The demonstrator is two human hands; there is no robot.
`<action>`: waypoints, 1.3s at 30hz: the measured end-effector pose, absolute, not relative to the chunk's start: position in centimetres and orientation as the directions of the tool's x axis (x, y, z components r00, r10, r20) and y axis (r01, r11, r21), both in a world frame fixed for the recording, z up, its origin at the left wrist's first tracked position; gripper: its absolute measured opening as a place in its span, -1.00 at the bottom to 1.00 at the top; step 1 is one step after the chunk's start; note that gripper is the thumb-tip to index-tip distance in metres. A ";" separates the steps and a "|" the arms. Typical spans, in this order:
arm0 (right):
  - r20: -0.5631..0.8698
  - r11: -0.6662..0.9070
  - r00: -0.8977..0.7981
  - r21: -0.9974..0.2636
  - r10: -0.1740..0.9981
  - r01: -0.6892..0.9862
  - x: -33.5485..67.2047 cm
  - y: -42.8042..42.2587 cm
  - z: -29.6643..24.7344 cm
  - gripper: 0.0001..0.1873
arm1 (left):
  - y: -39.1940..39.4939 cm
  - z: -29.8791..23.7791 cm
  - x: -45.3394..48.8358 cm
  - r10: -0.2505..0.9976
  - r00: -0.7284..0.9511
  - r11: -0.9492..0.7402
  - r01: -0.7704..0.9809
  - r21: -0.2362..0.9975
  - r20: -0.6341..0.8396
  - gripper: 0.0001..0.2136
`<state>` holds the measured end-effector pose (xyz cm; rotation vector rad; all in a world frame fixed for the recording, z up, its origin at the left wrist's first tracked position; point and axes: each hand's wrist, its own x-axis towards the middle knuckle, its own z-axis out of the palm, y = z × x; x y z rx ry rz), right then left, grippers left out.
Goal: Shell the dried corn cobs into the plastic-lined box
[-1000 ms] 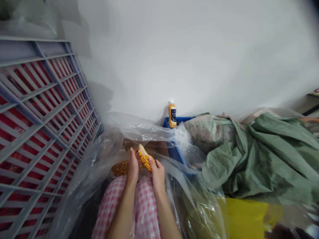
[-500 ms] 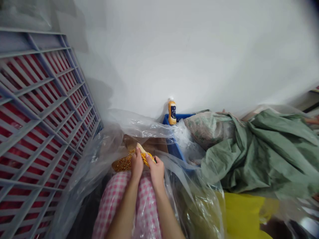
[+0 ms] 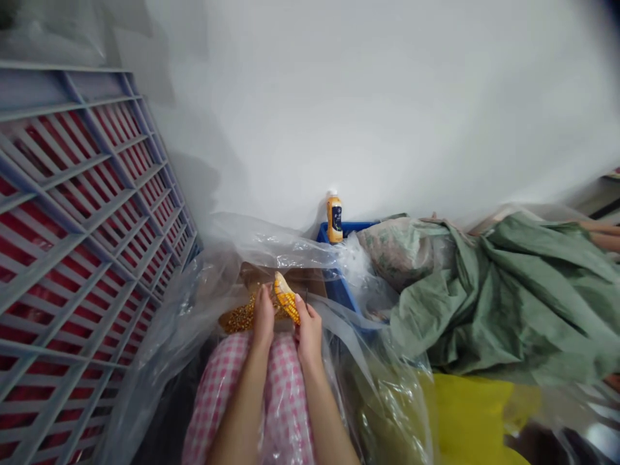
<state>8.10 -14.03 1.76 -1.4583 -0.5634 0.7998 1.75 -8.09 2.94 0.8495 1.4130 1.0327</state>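
My right hand (image 3: 309,328) is closed around the lower end of a corn cob (image 3: 287,299), which tilts up to the left. Yellow kernels cover much of the cob, and a pale stripped patch shows near its top. A thin dark item (image 3: 306,294) sticks up by my right fingers; its kind is unclear. Just left of the cob, my left hand (image 3: 263,316) is loosely cupped with its fingers extended, apart from the cob. Loose corn kernels (image 3: 238,319) lie below and left of it, in a brown cardboard box (image 3: 310,281) in front of my knees.
Clear plastic sheeting (image 3: 179,316) spreads around the box and my lap. A slatted plastic crate (image 3: 92,226) stands on the left. To the right are a blue bin (image 3: 341,290), an orange bottle (image 3: 334,218), green cloth (image 3: 523,290) and a yellow item (image 3: 469,413). Part of a limb (image 3: 603,237) shows far right.
My left hand has come off the cob and sits slightly left of it. The cob has turned more upright in my right hand.
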 end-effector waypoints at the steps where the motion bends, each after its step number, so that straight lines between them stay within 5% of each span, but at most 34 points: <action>1: -0.155 -0.071 0.615 -0.985 0.773 -0.159 8.1 -14.0 1.8 -0.52 | -7.9 3.2 1.5 0.925 -0.097 0.362 -0.069 0.930 -0.367 -0.54; 9: -0.212 -0.129 0.492 -0.972 0.844 -0.198 8.0 -14.4 2.4 -0.58 | -8.0 3.8 0.7 0.983 -0.129 0.166 0.306 0.937 -0.132 -0.52; 16: -0.283 -0.173 0.485 -0.950 0.827 -0.259 7.9 -14.4 3.0 -0.56 | -8.0 2.4 1.2 0.918 -0.224 0.341 0.017 0.940 -0.328 -0.58; 22: -0.397 -0.159 0.455 -0.865 0.797 -0.477 8.1 -14.5 3.4 -0.56 | -8.3 2.9 1.5 0.917 -0.032 0.377 -0.262 0.888 -0.398 -0.76; 28: -0.419 -0.158 0.409 -0.829 0.811 -0.536 8.3 -14.4 3.3 -0.54 | -8.1 3.6 1.3 0.948 -0.060 0.306 -0.108 0.946 -0.314 -0.53; 33: -0.372 -0.156 0.390 -0.861 0.842 -0.484 8.3 -14.5 3.3 -0.57 | -8.1 3.2 1.0 0.968 -0.159 0.208 0.089 0.974 -0.192 -0.58; 39: -0.399 -0.194 0.417 -0.870 0.816 -0.454 8.4 -14.3 3.4 -0.58 | -7.7 2.2 1.1 0.925 -0.198 0.308 -0.110 0.945 -0.324 -0.72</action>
